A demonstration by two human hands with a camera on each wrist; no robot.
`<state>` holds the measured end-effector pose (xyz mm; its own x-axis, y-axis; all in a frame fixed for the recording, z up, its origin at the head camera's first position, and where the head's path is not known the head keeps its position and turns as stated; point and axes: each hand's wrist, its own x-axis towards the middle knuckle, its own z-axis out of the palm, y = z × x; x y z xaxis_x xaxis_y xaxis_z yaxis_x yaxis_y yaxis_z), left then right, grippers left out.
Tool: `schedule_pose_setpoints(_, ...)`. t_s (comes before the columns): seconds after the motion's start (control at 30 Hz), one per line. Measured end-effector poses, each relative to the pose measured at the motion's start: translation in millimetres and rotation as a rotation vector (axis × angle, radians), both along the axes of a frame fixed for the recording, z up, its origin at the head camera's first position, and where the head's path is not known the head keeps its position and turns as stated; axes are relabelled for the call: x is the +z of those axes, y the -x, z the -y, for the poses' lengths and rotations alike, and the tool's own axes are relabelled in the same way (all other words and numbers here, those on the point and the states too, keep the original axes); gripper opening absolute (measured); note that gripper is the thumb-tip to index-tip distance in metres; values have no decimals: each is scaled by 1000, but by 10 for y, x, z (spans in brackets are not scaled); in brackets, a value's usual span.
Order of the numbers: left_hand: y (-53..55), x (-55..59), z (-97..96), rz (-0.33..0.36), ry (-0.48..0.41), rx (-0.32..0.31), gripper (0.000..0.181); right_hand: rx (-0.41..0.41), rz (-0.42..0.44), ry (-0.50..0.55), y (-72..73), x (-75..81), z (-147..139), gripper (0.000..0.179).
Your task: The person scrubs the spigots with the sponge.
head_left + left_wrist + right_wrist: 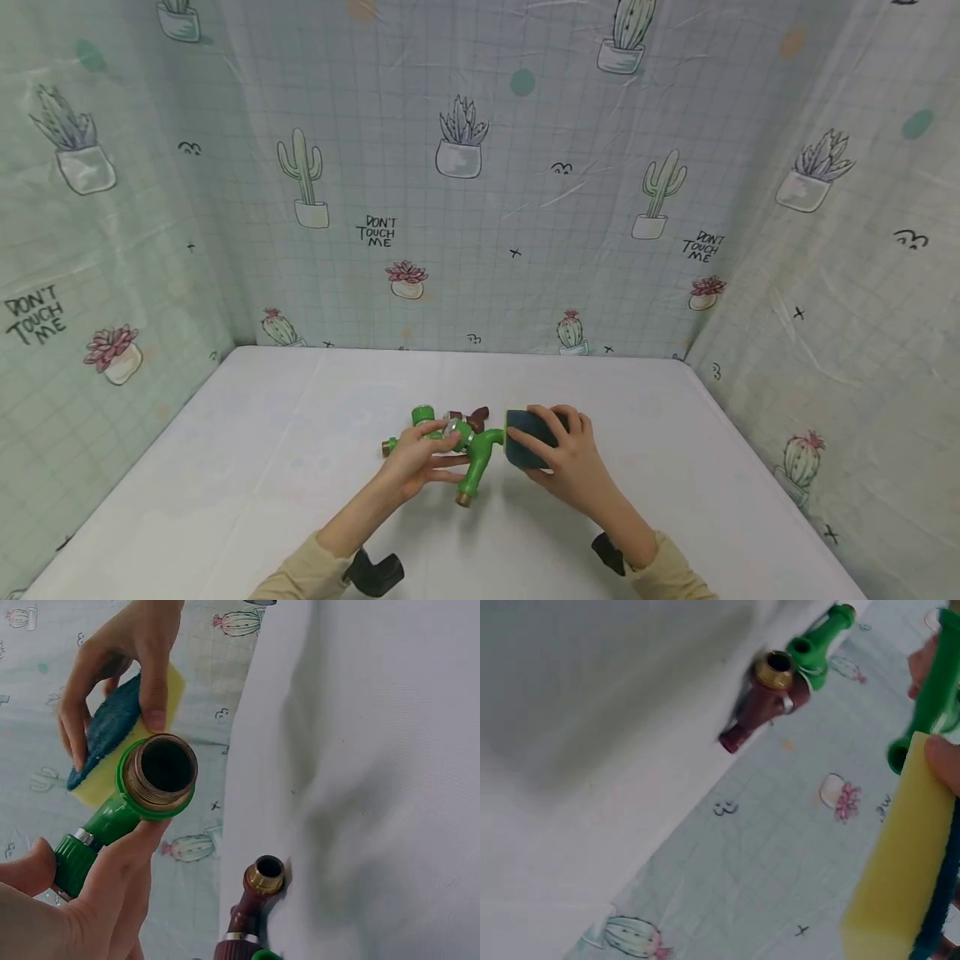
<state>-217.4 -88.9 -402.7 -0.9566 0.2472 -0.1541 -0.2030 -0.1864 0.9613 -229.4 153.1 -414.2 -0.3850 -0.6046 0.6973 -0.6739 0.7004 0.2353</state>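
My left hand (423,458) grips a green faucet (480,458) by its handle end, above the table. In the left wrist view its threaded brass mouth (166,769) faces the camera. My right hand (573,462) holds a sponge (525,437), fingers spread over the dark blue-green scouring side. The yellow side (892,870) is turned toward the faucet, and its edge appears to touch the green body. Behind the left hand, a brown faucet (761,701) and a second green faucet (821,641) lie close together on the table.
A white cloth covers the table (315,450). Patterned curtains (495,208) with printed cacti stand at its back and sides. Black wrist devices (375,573) show below both forearms.
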Motion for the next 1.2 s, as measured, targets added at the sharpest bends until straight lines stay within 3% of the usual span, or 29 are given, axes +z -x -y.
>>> schedule_pose_setpoints(0.27,-16,2,-49,-22,48,-32,54,97,76,-45,-4,148,155,58)
schedule_pose_setpoints(0.47,-30,3,-50,-12,48,-68,55,67,57,-56,25,99,191,45)
schedule_pose_setpoints(0.77,-33,-33,-28,17,11,-107,58,181,170,-4,30,78,196,42)
schedule_pose_setpoints(0.97,-38,-38,-29,2,9,-106,56,157,103,-36,48,71,171,36)
schedule_pose_setpoints(1.2,-31,-50,-2,-1,43,-61,59,57,75,-59,122,88,-23,33)
